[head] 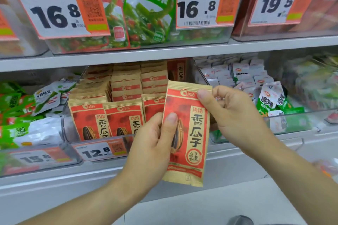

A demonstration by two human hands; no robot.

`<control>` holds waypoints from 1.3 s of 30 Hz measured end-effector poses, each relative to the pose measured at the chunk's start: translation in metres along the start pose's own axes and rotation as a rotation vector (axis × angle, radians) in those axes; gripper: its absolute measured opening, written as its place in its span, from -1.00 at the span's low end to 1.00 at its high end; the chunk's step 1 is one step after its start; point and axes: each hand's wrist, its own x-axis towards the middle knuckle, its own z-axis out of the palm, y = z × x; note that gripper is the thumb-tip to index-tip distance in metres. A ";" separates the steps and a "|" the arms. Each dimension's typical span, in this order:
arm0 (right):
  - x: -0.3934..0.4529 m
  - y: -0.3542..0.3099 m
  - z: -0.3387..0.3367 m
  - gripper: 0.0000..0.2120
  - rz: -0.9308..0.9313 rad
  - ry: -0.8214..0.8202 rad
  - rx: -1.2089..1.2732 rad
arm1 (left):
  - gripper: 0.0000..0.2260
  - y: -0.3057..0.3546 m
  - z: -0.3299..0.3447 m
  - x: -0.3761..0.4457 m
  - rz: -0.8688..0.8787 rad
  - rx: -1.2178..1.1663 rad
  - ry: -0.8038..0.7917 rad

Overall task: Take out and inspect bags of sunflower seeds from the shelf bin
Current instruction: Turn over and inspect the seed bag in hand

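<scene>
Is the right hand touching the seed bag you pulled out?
Touching. The head view shows the right hand pinching the top right corner of the seed bag, thumb across its front.

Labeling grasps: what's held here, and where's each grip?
One sunflower seed bag. Left hand grips its left edge mid-height, thumb on the front; right hand pinches the top right corner.

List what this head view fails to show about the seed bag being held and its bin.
- Held seed bag: back face turned away; left hand thumb covers part of the seed picture; bottom print too small.
- Bin: rear bags hidden behind front rows.
- Price tag: small print blurred.
</scene>
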 end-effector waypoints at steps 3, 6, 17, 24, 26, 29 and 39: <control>-0.004 -0.003 -0.002 -0.70 0.045 -0.178 -0.006 | -0.52 0.004 -0.003 0.002 -0.002 0.019 0.088; -0.011 -0.003 -0.006 -0.48 -0.008 -0.354 -0.099 | -0.57 0.007 -0.006 0.005 -0.024 0.019 0.166; -0.014 0.002 -0.013 -0.20 0.003 -0.555 -0.123 | -0.58 0.017 -0.011 0.006 -0.126 -0.096 0.121; -0.023 -0.003 -0.014 -0.03 -0.055 -0.424 -0.280 | -0.51 0.024 -0.016 0.004 -0.136 -0.174 0.071; -0.027 -0.004 -0.015 0.03 -0.095 -0.368 -0.245 | -0.53 0.025 -0.015 0.003 -0.100 -0.206 0.048; -0.030 -0.005 -0.014 -0.11 -0.173 -0.356 -0.229 | -0.50 0.028 -0.014 0.002 -0.038 -0.223 0.071; -0.031 0.002 0.009 -0.43 -0.041 -0.327 -0.069 | -0.73 0.034 -0.012 -0.001 0.164 0.153 0.093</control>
